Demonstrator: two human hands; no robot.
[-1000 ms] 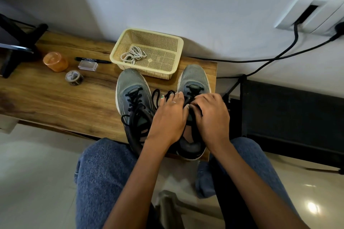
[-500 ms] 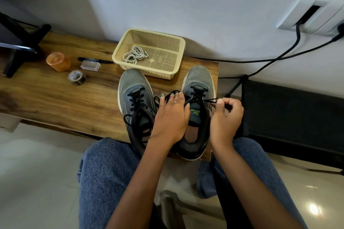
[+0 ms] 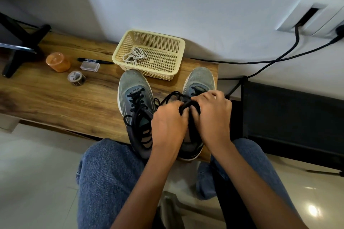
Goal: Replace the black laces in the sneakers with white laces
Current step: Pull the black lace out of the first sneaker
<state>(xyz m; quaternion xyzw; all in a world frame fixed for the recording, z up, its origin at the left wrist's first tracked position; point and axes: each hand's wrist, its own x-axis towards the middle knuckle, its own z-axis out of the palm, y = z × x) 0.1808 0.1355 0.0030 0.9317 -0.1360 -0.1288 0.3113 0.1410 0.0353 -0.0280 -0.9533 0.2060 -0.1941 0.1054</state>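
Two grey sneakers stand side by side on the wooden bench [image 3: 55, 98], toes toward the wall. The left sneaker [image 3: 134, 91] is fully laced in black. Over the right sneaker [image 3: 200, 78] both hands work at its black lace [image 3: 170, 96], which loops out to the left. My left hand [image 3: 168, 126] grips the lace at the shoe's tongue. My right hand [image 3: 211, 115] pinches the same lace close beside it, fingers curled. The middle of the right sneaker is hidden under the hands. White laces [image 3: 135, 55] lie bundled in a cream plastic basket [image 3: 176, 67].
On the bench's left part sit an orange cup [image 3: 57, 62], a tape roll [image 3: 76, 78], a small clear box [image 3: 90, 65] and a black marker [image 3: 95, 60]. A black stand [image 3: 20, 42] is at far left. Black cables [image 3: 279, 57] run along the wall; a dark unit [image 3: 297, 117] stands right.
My right hand, which had pulled a lace strand out to the right, has come back over the right sneaker beside my left hand. My left hand's fingers have curled onto the lace.
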